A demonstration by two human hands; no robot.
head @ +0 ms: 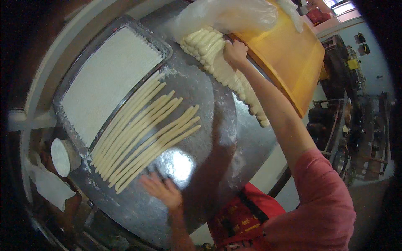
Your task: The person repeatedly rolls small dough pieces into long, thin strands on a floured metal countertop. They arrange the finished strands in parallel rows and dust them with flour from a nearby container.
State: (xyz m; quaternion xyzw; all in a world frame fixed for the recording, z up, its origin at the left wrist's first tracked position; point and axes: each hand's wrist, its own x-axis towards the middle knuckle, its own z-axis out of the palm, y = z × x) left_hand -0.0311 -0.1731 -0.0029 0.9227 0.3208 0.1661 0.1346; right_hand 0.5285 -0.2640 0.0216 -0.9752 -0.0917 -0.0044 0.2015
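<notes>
Long thin dough ropes (pixel 135 141) lie side by side on a dark metal table (pixel 201 157). Just beyond their near ends, my left hand (pixel 163 189) is spread low over the table, slightly blurred, holding nothing. My right hand (pixel 235 53) reaches to the far side, at a layered pile of thicker dough strips (pixel 204 45). Its fingers are curled against the pile's edge; whether they grip a strip cannot be told. A row of dough (pixel 241 88) runs on from the pile, partly behind my right forearm. A clear plastic sheet (pixel 226 15) covers the pile's far end.
A deep tray (pixel 113 78) holding a flat white layer, with floury edges, stands at the left. Below it is a round container with a white top (pixel 60 157). A yellow wooden board (pixel 285 56) lies at the upper right. Shelves with dark items stand farther right.
</notes>
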